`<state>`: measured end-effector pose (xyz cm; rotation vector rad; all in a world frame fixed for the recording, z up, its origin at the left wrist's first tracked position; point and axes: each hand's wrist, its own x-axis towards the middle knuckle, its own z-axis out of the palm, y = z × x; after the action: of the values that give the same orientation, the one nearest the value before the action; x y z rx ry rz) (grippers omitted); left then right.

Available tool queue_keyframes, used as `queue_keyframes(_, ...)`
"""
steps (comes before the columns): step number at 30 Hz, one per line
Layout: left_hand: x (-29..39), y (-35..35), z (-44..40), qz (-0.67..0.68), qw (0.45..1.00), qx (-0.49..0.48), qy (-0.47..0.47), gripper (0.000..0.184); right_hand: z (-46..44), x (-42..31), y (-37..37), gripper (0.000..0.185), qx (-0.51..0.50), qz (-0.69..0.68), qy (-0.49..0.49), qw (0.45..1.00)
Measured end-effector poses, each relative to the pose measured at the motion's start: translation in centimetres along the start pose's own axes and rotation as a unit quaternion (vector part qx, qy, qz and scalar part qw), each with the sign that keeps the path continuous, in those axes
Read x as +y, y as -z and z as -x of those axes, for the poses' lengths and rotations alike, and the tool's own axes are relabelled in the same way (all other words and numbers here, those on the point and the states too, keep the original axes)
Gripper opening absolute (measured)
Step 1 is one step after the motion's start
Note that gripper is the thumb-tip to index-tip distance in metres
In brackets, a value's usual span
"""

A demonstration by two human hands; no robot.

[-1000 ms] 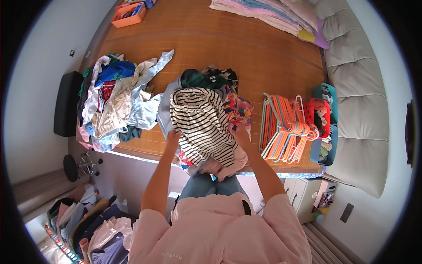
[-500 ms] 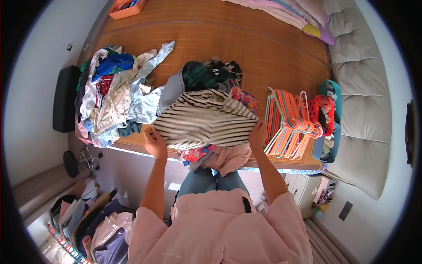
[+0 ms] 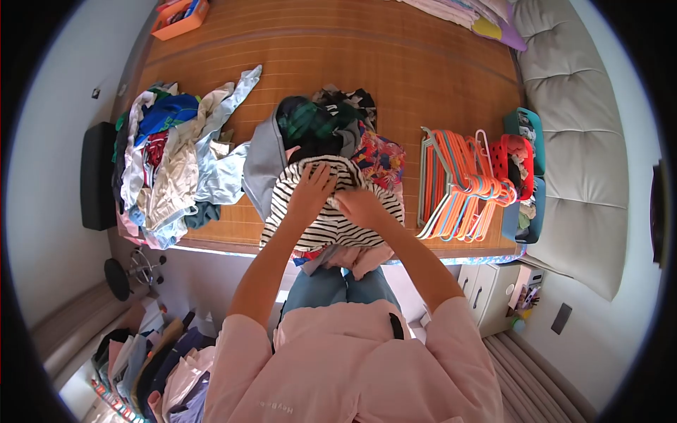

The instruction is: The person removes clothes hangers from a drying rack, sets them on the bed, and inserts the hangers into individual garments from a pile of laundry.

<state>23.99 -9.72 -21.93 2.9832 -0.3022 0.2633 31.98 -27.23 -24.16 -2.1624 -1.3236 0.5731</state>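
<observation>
A black-and-white striped garment (image 3: 310, 227) lies spread over a heap of clothes at the front edge of the mat-covered bed. My left hand (image 3: 312, 194) rests flat on its upper middle, fingers stretched out over the stripes. Just to the right, my right hand (image 3: 360, 209) has its fingers curled in, pinching the fabric near the top. Around the garment show a grey piece (image 3: 262, 158), a dark green plaid piece (image 3: 310, 120) and a red floral piece (image 3: 382, 158). Pink cloth (image 3: 367, 261) hangs out below it.
To the left is a larger pile of clothes (image 3: 173, 155). Orange and white hangers (image 3: 465, 187) lie stacked at right, beside a red basket (image 3: 520, 166) and a teal bin (image 3: 536, 130) holding small clothes. An orange box (image 3: 180, 25) sits far left. A padded headboard (image 3: 575, 141) borders the right.
The striped garment, held stretched by both sides before, now lies on the heap. Both hands have moved inward to its middle, the left one flattening out on top.
</observation>
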Motion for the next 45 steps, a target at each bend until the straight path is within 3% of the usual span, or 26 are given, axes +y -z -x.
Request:
queue_keyframes(1, -0.5, -0.3, -0.3, 0.017, 0.998, -0.051, -0.015, 0.022, 0.2, -0.2, 0.2, 0.022, -0.097, -0.027, -0.027, 0.995)
queue_keyframes(2, -0.8, -0.6, -0.5, 0.033, 0.994, -0.102, -0.029, 0.021, 0.5, 0.4, 0.5, 0.02, -0.061, 0.027, -0.067, 0.996)
queue_keyframes(3, -0.8, -1.6, 0.2, 0.114, 0.99, -0.025, -0.074, 0.013, 1.0, 1.3, 0.9, 0.019, -0.025, 0.079, -0.106, 0.991)
queue_keyframes(4, 0.2, -1.2, 1.1, 0.106, 0.975, -0.139, -0.14, 0.012, 1.3, 2.1, 1.2, 0.019, 0.01, 0.129, -0.145, 0.981)
queue_keyframes(6, 2.6, 0.3, 3.1, 0.084, 0.892, -0.356, -0.264, 0.01, 0.9, 3.7, 2.2, 0.018, 0.07, 0.093, -0.185, 0.976)
queue_keyframes(7, 2.6, 0.7, 3.1, 0.078, 0.92, -0.335, -0.189, 0.01, 0.7, 4.1, 2.6, 0.018, 0.101, 0.074, -0.204, 0.971)
queue_keyframes(9, 2.7, 1.5, 3.2, 0.067, 0.955, -0.287, -0.037, 0.013, 1.6, 3.0, 2.3, 0.018, 0.01, 0.133, -0.172, 0.976)
queue_keyframes(10, 0.7, 1.3, 2.3, 0.119, 0.983, -0.13, 0.043, 0.013, 2.0, 2.4, 2.1, 0.017, -0.036, 0.161, -0.155, 0.974)
queue_keyframes(11, -0.3, 0.8, 1.4, 0.134, 0.968, -0.129, 0.167, 0.015, 2.1, 2.0, 1.7, 0.019, -0.107, 0.127, -0.202, 0.965)
queue_keyframes(12, -0.6, 1.7, 0.3, 0.147, 0.938, -0.127, 0.288, 0.022, 2.4, 1.8, 0.9, 0.018, -0.057, 0.073, -0.171, 0.981)
queue_keyframes(15, 0.7, -2.8, 1.6, 0.048, 0.984, -0.012, 0.169, 0.023, 2.2, 2.4, -1.5, 0.02, 0.097, -0.053, -0.086, 0.99)
queue_keyframes(18, 1.6, -3.7, 1.4, 0.09, 0.971, -0.052, 0.217, 0.033, 2.3, 3.5, -1.4, 0.02, 0.126, -0.184, -0.109, 0.969)
queue_keyframes(19, 2.0, -2.9, 0.9, 0.121, 0.971, 0.002, 0.205, 0.031, 2.9, 3.2, -0.9, 0.02, 0.141, -0.332, -0.146, 0.921)
queue_keyframes(22, 3.9, -0.9, -1.1, 0.178, 0.965, 0.008, 0.19, 0.023, 6.0, 4.5, 2.0, 0.016, 0.225, -0.284, -0.187, 0.913)
queue_keyframes(23, 5.0, -0.9, -2.1, 0.2, 0.961, 0.007, 0.193, 0.016, 7.5, 5.1, 3.5, 0.017, 0.254, -0.212, -0.257, 0.908)
queue_keyframes(25, 7.6, -2.2, -4.3, 0.238, 0.956, 0.023, 0.167, 0.016, 11.3, 9.8, 4.0, 0.026, 0.339, -0.003, -0.265, 0.903)
queue_keyframes(27, 10.3, -4.4, -6.4, 0.294, 0.945, 0.014, 0.139, 0.019, 14.3, 13.6, 4.9, 0.036, 0.419, 0.05, -0.368, 0.829)
queue_keyframes(30, 15.4, -6.1, -11.0, 0.367, 0.919, -0.045, 0.133, 0.021, 16.9, 14.7, 8.6, 0.052, 0.356, 0.098, -0.434, 0.822)
queue_keyframes(33, 19.6, -10.5, -14.3, 0.477, 0.868, -0.032, 0.135, 0.027, 17.8, 16.0, 8.8, 0.059, 0.324, 0.07, -0.434, 0.837)
queue_keyframes(36, 23.1, -13.1, -17.2, 0.513, 0.836, -0.06, 0.187, 0.035, 17.8, 16.1, 8.4, 0.06, 0.359, 0.054, -0.37, 0.856)
queue_keyframes(37, 23.6, -13.6, -18.2, 0.508, 0.836, -0.089, 0.188, 0.048, 17.5, 15.6, 8.1, 0.059, 0.336, 0.009, -0.405, 0.85)
queue_keyframes(40, 24.5, -12.8, -20.3, 0.728, 0.581, -0.098, 0.351, 0.061, 17.0, 14.5, 6.9, 0.057, 0.338, -0.034, -0.302, 0.891)
queue_keyframes(41, 24.1, -9.1, -21.5, 0.767, 0.497, -0.114, 0.389, 0.066, 16.8, 14.5, 6.5, 0.055, 0.364, -0.029, -0.294, 0.883)
queue_keyframes(44, 23.9, -10.3, -19.2, 0.76, 0.52, -0.023, 0.39, 0.065, 15.4, 14.5, 5.2, 0.049, 0.421, -0.036, -0.281, 0.862)
queue_keyframes(45, 23.9, -9.1, -18.6, 0.775, 0.502, -0.017, 0.383, 0.064, 14.8, 14.4, 4.9, 0.046, 0.427, -0.05, -0.289, 0.855)
